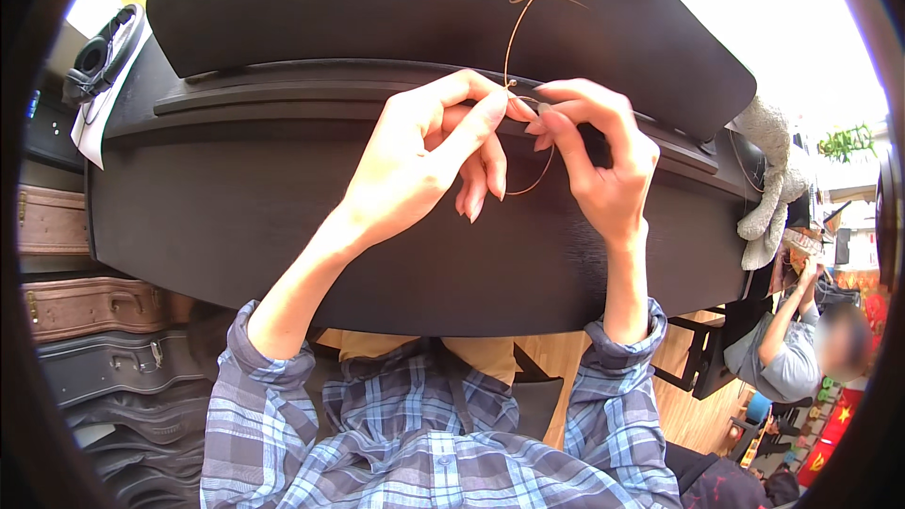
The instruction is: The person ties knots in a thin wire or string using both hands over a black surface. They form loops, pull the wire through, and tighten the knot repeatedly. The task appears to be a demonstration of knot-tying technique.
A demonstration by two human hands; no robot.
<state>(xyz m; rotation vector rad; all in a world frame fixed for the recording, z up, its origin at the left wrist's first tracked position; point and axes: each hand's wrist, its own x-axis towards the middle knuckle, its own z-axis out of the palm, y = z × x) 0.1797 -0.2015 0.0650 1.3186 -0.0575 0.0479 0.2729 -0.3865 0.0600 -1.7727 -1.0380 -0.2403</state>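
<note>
My left hand (424, 151) and my right hand (594, 155) meet above the closed lid of a dark piano (236, 217). Both pinch a thin copper-coloured wire string (510, 38) between thumb and fingertips at about the same spot. From the pinch the string arcs up across the raised black music rest (311, 0) and a short loop of it curls down below my fingers. My plaid shirt sleeves are pushed up on both forearms.
Black headphones (99, 57) lie on a white sheet at the piano's left end. Several instrument cases (90, 306) are stacked at the left. A grey plush toy (773, 179) hangs at the piano's right end. Another person (792, 349) sits at the lower right, on a wooden floor.
</note>
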